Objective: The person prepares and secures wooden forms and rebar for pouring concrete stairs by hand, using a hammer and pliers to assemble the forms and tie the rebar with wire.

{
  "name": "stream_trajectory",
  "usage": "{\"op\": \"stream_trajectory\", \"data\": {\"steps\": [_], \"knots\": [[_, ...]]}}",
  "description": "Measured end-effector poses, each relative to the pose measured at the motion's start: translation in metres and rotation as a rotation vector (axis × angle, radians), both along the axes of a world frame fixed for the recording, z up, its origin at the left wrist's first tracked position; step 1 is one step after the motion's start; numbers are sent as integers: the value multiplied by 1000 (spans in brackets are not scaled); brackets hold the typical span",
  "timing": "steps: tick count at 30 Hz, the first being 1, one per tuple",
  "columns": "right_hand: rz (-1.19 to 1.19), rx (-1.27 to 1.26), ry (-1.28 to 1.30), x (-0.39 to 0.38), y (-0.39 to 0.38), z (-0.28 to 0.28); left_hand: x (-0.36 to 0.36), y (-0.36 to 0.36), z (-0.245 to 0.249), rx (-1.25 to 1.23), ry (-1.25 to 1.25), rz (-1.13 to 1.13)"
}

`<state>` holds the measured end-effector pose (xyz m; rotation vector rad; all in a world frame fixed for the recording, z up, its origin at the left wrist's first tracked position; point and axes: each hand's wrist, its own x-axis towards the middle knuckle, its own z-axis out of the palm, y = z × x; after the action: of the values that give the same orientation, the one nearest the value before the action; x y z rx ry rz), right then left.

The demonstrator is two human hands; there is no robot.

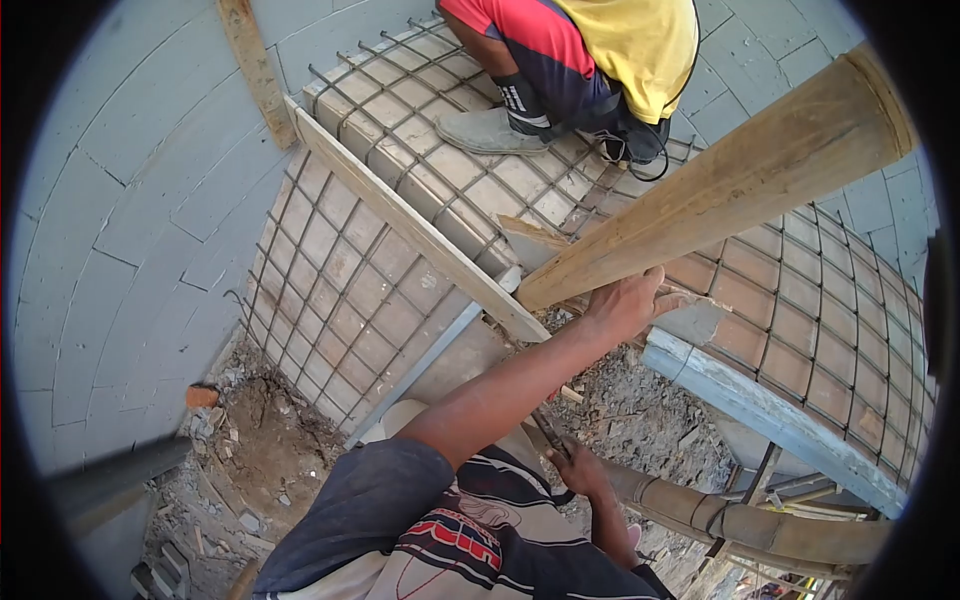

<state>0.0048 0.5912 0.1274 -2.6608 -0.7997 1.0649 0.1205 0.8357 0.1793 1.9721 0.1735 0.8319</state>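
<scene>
My left hand [627,305] reaches across to the underside of a thick bamboo pole [720,180], near its lower end. Its thumb and fingers are apart, with the fingertips right at the pole. A rough-edged grey patch [690,324] lies just beside the thumb. Lower down, close to my body, my right hand [580,470] is closed around a dark, slim rod-like tool [547,430]; its far end is partly hidden by my left arm. The pole leans up to the right, its foot close to the end of a wooden board [420,225].
A co-worker in a yellow shirt [640,50] crouches on the rebar grid [400,90] over a stepped form. More rebar covers the left slope [330,280] and right panel [790,310]. Grey block walls [120,230] surround it. Rubble [640,410] and a horizontal bamboo pole [760,525] lie below.
</scene>
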Motion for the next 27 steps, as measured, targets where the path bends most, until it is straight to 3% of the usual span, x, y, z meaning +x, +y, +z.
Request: {"op": "stream_trajectory", "data": {"steps": [5,7,9,11,13,15,21,23,25,27], "knots": [[120,-6,183,10,51,-2,-8,5,8,-27,33,-40],[150,231,108,10,80,-13,-8,5,7,-33,33,-44],[260,620,7,22,90,-91,-6,5,7,-36,23,-43],[216,834,113,19,137,-96,-4,4,3,-17,-79,11],[-67,466,156,22,206,-79,-4,2,0,-12,-63,15],[-183,813,192,18,253,-84,-3,3,0,-6,-49,27],[-74,709,154,30,289,-123,-7,4,5,21,-87,32],[61,553,346,26,259,-78,-7,3,5,-11,-18,2],[355,182,293,42,232,-45,-11,6,8,-27,9,-40],[471,475,332,64,169,-27,-10,6,6,-44,44,-78]]}}
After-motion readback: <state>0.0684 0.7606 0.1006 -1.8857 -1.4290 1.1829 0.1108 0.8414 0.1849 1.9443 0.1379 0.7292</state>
